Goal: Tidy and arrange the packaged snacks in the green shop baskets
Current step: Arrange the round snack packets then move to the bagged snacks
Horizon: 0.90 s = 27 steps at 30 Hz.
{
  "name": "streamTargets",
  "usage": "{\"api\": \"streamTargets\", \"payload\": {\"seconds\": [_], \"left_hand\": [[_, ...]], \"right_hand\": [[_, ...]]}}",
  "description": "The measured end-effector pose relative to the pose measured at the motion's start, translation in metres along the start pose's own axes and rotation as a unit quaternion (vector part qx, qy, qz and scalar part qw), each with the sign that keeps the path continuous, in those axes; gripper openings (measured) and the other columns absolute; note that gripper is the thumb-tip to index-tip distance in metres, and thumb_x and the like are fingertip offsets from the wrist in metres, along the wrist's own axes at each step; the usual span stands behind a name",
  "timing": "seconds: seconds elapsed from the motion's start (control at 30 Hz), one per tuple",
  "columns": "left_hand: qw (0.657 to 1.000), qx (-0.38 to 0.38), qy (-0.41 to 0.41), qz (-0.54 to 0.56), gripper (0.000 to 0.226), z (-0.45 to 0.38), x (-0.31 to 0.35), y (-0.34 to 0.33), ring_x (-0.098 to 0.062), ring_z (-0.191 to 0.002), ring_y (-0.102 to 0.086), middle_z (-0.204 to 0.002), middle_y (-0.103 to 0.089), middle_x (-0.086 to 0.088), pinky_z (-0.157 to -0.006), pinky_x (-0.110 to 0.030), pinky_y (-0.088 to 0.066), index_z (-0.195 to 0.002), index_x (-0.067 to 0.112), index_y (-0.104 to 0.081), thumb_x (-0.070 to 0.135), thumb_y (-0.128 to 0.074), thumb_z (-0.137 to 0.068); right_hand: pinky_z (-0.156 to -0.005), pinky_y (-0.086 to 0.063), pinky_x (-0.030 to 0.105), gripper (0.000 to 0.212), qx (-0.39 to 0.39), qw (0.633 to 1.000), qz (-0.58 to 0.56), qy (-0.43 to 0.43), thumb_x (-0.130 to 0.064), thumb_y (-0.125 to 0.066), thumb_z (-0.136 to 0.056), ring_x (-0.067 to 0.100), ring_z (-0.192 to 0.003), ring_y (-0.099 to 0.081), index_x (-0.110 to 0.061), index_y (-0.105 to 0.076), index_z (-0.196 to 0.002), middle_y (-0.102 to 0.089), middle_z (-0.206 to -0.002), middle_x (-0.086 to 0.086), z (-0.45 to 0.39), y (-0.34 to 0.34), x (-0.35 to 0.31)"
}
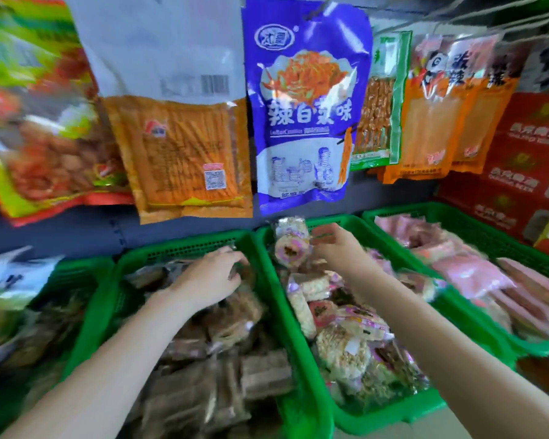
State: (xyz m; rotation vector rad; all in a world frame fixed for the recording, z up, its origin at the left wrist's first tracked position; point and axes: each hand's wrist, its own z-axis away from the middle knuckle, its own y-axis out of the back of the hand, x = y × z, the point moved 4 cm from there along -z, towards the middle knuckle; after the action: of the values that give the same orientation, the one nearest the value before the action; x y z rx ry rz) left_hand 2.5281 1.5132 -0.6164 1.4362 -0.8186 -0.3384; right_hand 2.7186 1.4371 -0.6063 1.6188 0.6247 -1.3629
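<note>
Several green baskets stand side by side on a shelf. The middle-left basket point(184, 245) holds brown packaged snacks point(222, 350); my left hand point(213, 274) lies on the pile near the far end, fingers curled round a brown packet. The middle-right basket point(317, 359) holds round puffed-rice cakes in clear wrappers point(339, 346). My right hand point(333, 245) pinches a wrapped rice cake point(290, 248) held upright at that basket's far end. The picture is blurred.
A basket of pink packets point(469, 267) sits at the right, another green basket point(76, 274) at the left. Hanging snack bags, among them a blue one point(305, 106) and orange ones point(184, 153), dangle just above the baskets. Red cartons point(520, 166) stand at the far right.
</note>
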Motion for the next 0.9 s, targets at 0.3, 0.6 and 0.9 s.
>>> {"api": "streamTargets", "payload": {"seconds": [0.3,0.6,0.9], "left_hand": [[0.968,0.062,0.237,0.063,0.024,0.219,-0.19,0.078,-0.013,-0.107,-0.057,-0.114,-0.057,0.007,-0.085,-0.024,-0.044,-0.116,0.021,-0.059,0.014,-0.05,-0.094],[0.917,-0.24,0.317,0.032,0.063,0.332,-0.263,0.047,-0.021,-0.137,-0.033,-0.151,-0.03,-0.001,-0.104,-0.025,-0.032,-0.144,0.029,-0.032,0.043,-0.058,-0.088],[0.899,-0.237,0.366,-0.025,0.078,0.331,-0.279,0.018,-0.041,-0.141,-0.004,-0.155,-0.003,-0.006,-0.115,-0.053,-0.016,-0.14,0.049,-0.026,0.069,-0.058,-0.072]], "right_hand": [[-0.059,-0.05,0.018,0.019,-0.299,0.937,0.067,0.169,0.002,-0.049,-0.089,0.013,-0.07,-0.058,-0.012,-0.06,-0.095,-0.061,-0.095,0.013,0.097,-0.262,-0.078],[-0.086,-0.042,0.024,0.033,-0.559,0.66,0.417,0.28,-0.009,-0.051,-0.089,0.024,-0.115,-0.054,-0.009,-0.06,-0.121,-0.059,-0.127,0.009,0.173,-0.427,-0.059],[-0.108,-0.022,0.031,0.066,-0.528,0.596,0.549,0.254,-0.022,-0.048,-0.095,0.029,-0.141,-0.017,-0.014,-0.01,-0.149,-0.013,-0.155,0.01,0.164,-0.489,-0.013]]}}
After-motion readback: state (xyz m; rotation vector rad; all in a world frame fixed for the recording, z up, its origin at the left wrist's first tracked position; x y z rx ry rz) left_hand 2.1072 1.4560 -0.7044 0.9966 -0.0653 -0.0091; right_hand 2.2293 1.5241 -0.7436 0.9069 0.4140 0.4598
